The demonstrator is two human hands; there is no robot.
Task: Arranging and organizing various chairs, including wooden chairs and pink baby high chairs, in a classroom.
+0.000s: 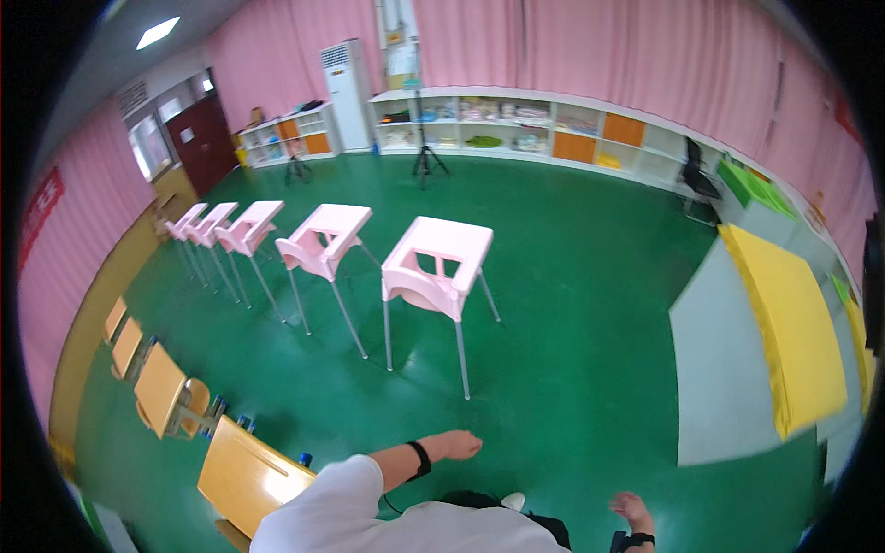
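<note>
My left hand [458,445], a black band at its wrist, reaches forward over the green floor with its fingers curled in and nothing visible in them. Lower and to the right is my right hand [631,508], somewhat blurred, its fingers loosely apart and holding nothing. It also has a black band at the wrist. The nearest pink high chair [468,241], with grey metal legs, stands ahead of my left hand, not touched. Beyond it another pink high chair [334,224] leads a row of several running off to the left.
Wooden desks [249,475] with chairs line the left side. A yellow mat [793,323] tops a pale partition [714,369] on the right. Along the back stand white shelves [507,100], a tripod [424,157] and a tall air conditioner [344,101]. A black chair [701,180] is at the far right.
</note>
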